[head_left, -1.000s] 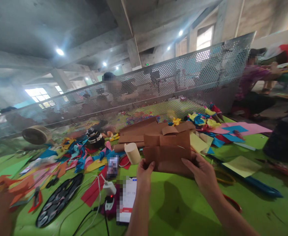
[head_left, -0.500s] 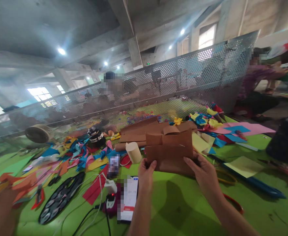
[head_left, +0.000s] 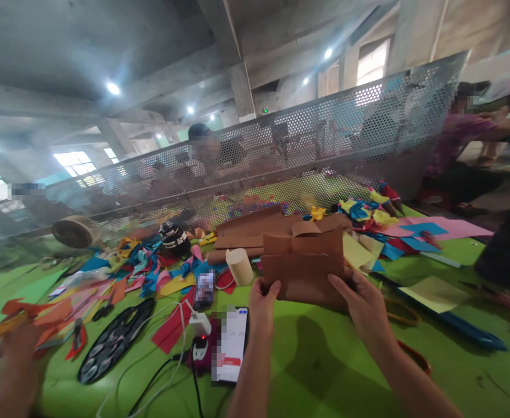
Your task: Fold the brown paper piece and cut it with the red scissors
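Both of my hands hold a folded brown sheet [head_left: 302,270], of paper or felt, raised just above the green table. My left hand [head_left: 261,296] pinches its lower left corner, thumb on the near face. At the lower right edge, my right hand [head_left: 359,296] grips it the same way, with its other fingers behind. A slit-like line and a folded top layer show on the sheet's face. More brown sheets [head_left: 250,229] lie behind it. Left of the sheet stands a cream roll [head_left: 240,267].
A phone [head_left: 233,345], a white charger [head_left: 200,323] with cables and a black oval tray [head_left: 115,342] lie to the left. Another person's hand [head_left: 17,339] touches orange pieces at far left. Beyond stands a perforated metal panel [head_left: 324,130]; a blue strip [head_left: 468,331] lies right.
The view has shifted slightly, so the table things appear a little further right. My hands keep their hold on the brown sheet, which has hardly moved.
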Available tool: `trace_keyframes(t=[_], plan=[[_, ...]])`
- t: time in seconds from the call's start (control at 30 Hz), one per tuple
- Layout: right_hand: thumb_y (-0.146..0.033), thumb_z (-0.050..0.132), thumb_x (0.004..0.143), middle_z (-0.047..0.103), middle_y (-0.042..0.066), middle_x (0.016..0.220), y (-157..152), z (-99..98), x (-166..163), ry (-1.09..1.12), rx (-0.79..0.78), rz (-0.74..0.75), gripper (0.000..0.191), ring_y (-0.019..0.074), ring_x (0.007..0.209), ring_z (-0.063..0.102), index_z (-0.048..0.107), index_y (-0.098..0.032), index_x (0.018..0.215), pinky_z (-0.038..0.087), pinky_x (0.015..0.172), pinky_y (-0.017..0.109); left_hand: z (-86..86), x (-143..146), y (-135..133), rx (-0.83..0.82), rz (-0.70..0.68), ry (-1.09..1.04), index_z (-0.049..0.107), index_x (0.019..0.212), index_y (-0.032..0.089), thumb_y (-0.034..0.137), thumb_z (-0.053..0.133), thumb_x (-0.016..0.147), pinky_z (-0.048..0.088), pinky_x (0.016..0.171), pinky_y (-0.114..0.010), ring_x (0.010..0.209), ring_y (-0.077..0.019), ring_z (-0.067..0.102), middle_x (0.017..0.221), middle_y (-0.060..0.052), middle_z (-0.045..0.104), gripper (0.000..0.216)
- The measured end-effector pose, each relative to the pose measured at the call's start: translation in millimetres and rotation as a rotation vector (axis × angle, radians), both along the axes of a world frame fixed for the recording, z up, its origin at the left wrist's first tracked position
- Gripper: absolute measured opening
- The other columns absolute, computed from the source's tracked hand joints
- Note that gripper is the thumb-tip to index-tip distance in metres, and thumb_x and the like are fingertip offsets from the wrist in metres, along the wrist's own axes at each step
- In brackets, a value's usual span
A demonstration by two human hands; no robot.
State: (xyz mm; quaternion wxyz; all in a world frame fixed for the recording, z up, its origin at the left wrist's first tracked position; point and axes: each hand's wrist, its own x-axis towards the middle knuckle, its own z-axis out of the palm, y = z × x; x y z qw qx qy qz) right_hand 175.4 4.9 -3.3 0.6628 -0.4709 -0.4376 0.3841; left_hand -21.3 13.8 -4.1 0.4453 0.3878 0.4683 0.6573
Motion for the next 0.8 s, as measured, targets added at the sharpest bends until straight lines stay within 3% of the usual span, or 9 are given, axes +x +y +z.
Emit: trace_keyframes(t=[0.17,0.4,0.53,0.63,0.8], plan=[[-0.055,0.075,0.075,0.064,-0.001,0.069,-4,-5.2,4,-0.055,-0.001,-0.019,0.035,0.0168,0.063,0.054,0.065,-0.022,0.076,0.043,0.057,0.028,3.0,2,-12,-0.035,-0.008,0.034,0.068,0.08,0.017,0.043,0.09,0.059,0.052,0.083,-0.033,0.083,-0.0207,0.068,0.085,-0.006,0.076,0.041],[-0.06,0.074,0.074,0.044,-0.006,0.053,-30,-26.6,15,-0.242,-0.045,-0.025,0.046,0.0136,0.053,0.039,0.048,-0.025,0.059,0.031,0.048,0.026,-11.9,-2,-60,-0.121,-0.021,0.156,0.069,0.085,0.015,0.039,0.082,0.07,0.051,0.077,-0.032,0.08,-0.0209,0.067,0.086,-0.007,0.076,0.031],[-0.066,0.059,0.081,0.041,-0.006,0.053,-52,-44.3,21,-0.561,-0.069,-0.056,0.048,0.0147,0.051,0.041,0.041,-0.026,0.06,0.032,0.05,0.026,-18.6,-7,-84,-0.229,-0.043,0.416,0.063,0.079,0.018,0.03,0.076,0.075,0.047,0.07,-0.029,0.075,-0.0201,0.065,0.078,-0.003,0.072,0.018],[-0.059,0.049,0.089,0.047,-0.004,0.052,-62,-52.2,25,-0.872,-0.108,-0.01,0.044,0.0169,0.05,0.048,0.037,-0.027,0.062,0.034,0.051,0.027,-18.0,-6,-95,-0.316,-0.041,0.719,0.057,0.076,0.02,0.023,0.072,0.08,0.045,0.07,-0.029,0.076,-0.0212,0.066,0.078,-0.003,0.07,0.016],[-0.037,0.055,0.092,0.064,0.001,0.06,-70,-56.4,24,-1.25,-0.274,0.046,0.026,0.0214,0.056,0.062,0.049,-0.025,0.07,0.026,0.051,0.027,-14.8,4,-106,-0.377,-0.015,1.189,0.061,0.097,0.019,0.02,0.071,0.087,0.047,0.081,-0.036,0.092,-0.028,0.072,0.096,-0.009,0.076,0.014]])
